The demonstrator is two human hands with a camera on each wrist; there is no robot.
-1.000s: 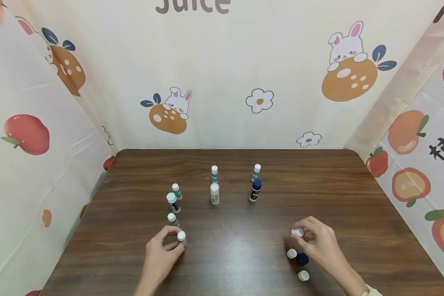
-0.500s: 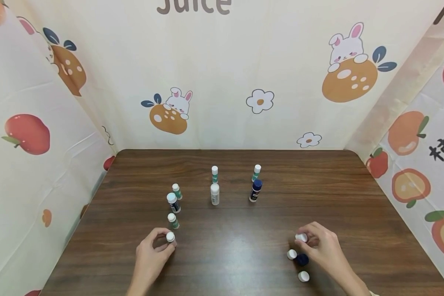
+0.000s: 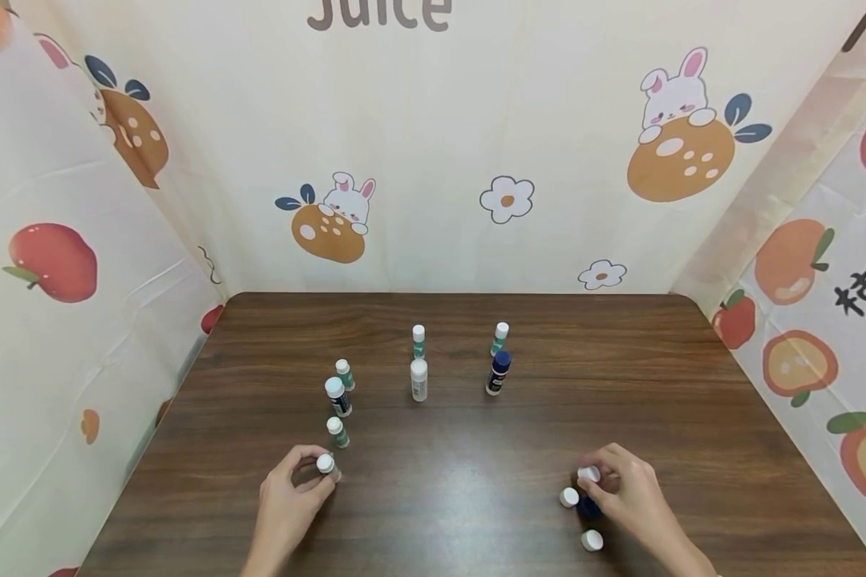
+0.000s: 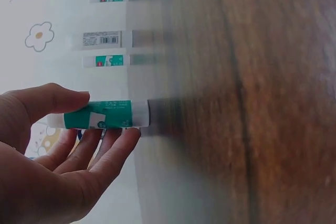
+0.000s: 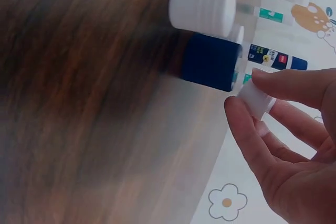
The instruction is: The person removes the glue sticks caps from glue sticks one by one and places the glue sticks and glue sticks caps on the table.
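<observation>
My left hand [image 3: 285, 501] holds an upright green-and-white glue stick [image 4: 110, 115] between thumb and fingers, its base close to the table. Just beyond it stands another green glue stick [image 3: 337, 433]; a dark-blue-labelled one with a white top [image 3: 338, 397] and a third, green one [image 3: 345, 375] follow in a row. At the right, my right hand [image 3: 631, 493] pinches a small white cap [image 5: 256, 99] between thumb and fingertips. Below and beside that hand, a white cap [image 3: 568, 497], a dark blue cap [image 3: 588, 507] and another white cap [image 3: 592, 540] sit on the table.
Mid-table, a white glue stick [image 3: 419, 381] stands in front of a green-and-white one [image 3: 418, 342]. Right of them, a navy glue stick [image 3: 499, 373] has a green-and-white one [image 3: 500, 340] behind it. A printed curtain [image 3: 433, 144] borders the brown table [image 3: 693, 385].
My left hand has carried its glue stick leftward, in front of the left row. My right hand has come slightly nearer with the white cap, now over the dark blue cap.
</observation>
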